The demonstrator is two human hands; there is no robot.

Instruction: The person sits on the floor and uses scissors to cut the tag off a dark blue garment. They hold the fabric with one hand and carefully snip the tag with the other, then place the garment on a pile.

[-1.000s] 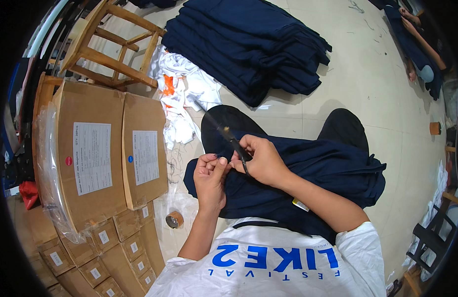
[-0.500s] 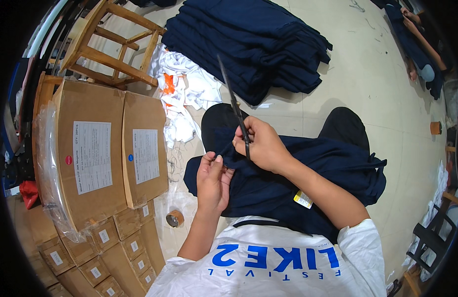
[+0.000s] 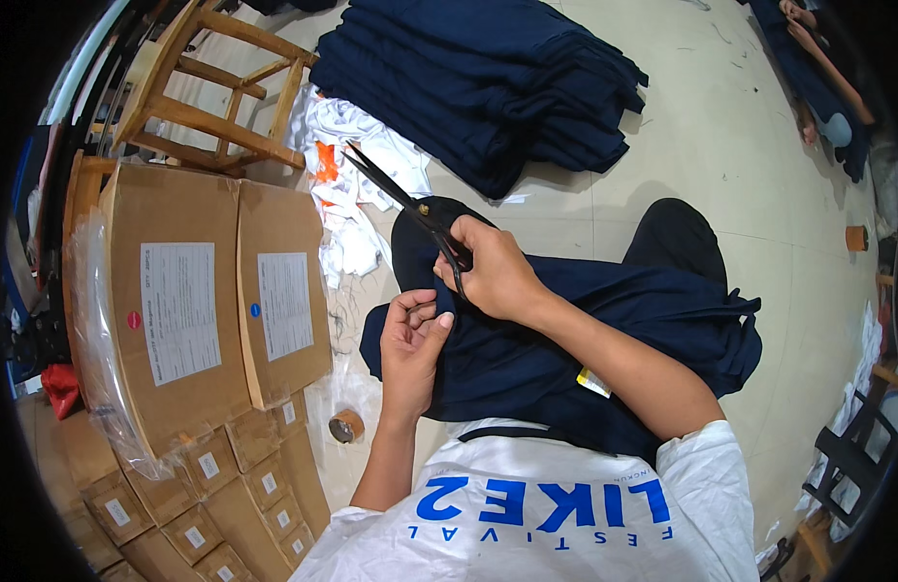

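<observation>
A dark navy garment point(image 3: 536, 369) lies spread over my lap, with a small yellow and white tag point(image 3: 593, 382) on it. My left hand point(image 3: 413, 344) pinches the garment's edge between thumb and curled fingers. Just to the right, my right hand point(image 3: 493, 267) grips a pair of black scissors point(image 3: 425, 215) by the handles. The blades point up and to the left, slightly apart at the tips, past my knee and over the white cloth on the floor.
A large stack of navy garments point(image 3: 478, 87) lies ahead on the tiled floor, beside crumpled white cloth point(image 3: 347, 184). On the left are cardboard boxes point(image 3: 177, 407) and a wooden stool point(image 3: 216, 121). A tape roll point(image 3: 346, 426) is near my left elbow. Another person's hands point(image 3: 798, 19) hold navy cloth at far right.
The scissors have swung left, their blades now visibly apart. My right hand has shifted slightly up and left; my left hand's fingers have curled more on the cloth.
</observation>
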